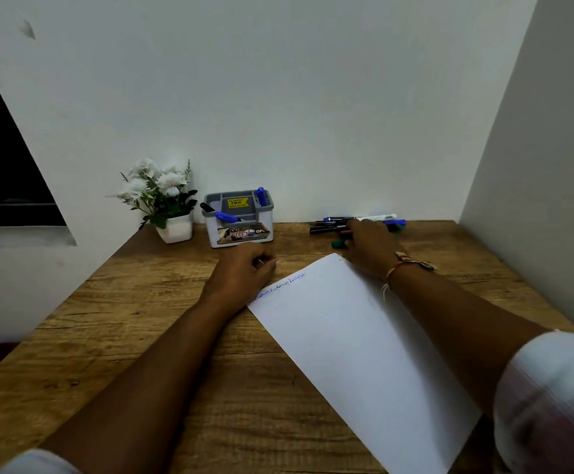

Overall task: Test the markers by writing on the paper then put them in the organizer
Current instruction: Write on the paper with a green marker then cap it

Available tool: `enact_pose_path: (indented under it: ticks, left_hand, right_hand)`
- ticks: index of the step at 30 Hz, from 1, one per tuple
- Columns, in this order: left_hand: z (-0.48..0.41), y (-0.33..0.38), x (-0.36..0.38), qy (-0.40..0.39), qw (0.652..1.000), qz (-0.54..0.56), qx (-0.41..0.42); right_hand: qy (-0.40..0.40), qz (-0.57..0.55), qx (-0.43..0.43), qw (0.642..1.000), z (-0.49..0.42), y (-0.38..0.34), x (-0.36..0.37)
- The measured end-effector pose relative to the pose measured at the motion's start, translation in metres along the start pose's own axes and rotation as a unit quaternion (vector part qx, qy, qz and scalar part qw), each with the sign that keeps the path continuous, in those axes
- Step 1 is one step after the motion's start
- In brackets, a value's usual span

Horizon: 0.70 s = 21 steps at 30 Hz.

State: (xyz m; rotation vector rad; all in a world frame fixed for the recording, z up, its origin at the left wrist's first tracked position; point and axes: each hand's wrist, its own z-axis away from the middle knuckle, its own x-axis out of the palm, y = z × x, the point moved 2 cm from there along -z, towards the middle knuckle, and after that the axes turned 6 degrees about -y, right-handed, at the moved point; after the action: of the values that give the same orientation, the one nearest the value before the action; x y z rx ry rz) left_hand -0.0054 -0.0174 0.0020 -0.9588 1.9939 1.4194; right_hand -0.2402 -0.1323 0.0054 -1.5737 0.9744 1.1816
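Observation:
A white sheet of paper [354,340] lies slanted on the wooden desk [142,336], with a line of blue writing along its upper left edge. My left hand [246,266] rests loosely curled on the desk at the sheet's top left edge, holding nothing. My right hand [369,239] reaches over a pile of loose markers [333,225] near the wall, and its fingers touch a green marker [340,243]. A grey and white organizer [239,218] stands against the wall with two blue markers [261,196] and a black one [207,207] in it.
A small white pot of white flowers [164,200] stands left of the organizer. White walls close the desk at the back and on the right. A dark window opening [1,172] is at the far left.

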Motion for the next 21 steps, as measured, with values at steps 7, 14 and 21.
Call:
enact_pose_path:
  ticks: [7,14,21]
  left_hand:
    - [0.002,0.002,-0.001,-0.001,1.0,0.025,0.01]
    - [0.003,0.006,-0.002,0.009,0.999,0.023,0.02]
    - [0.005,0.016,-0.002,0.028,0.995,0.091,0.028]
  right_hand:
    - [0.004,0.037,-0.019,0.999,0.003,0.005,0.0]
    - [0.072,0.0,-0.063,0.995,0.017,-0.015,-0.021]
    - [0.093,-0.128,-0.166,0.973,0.068,-0.068,-0.052]
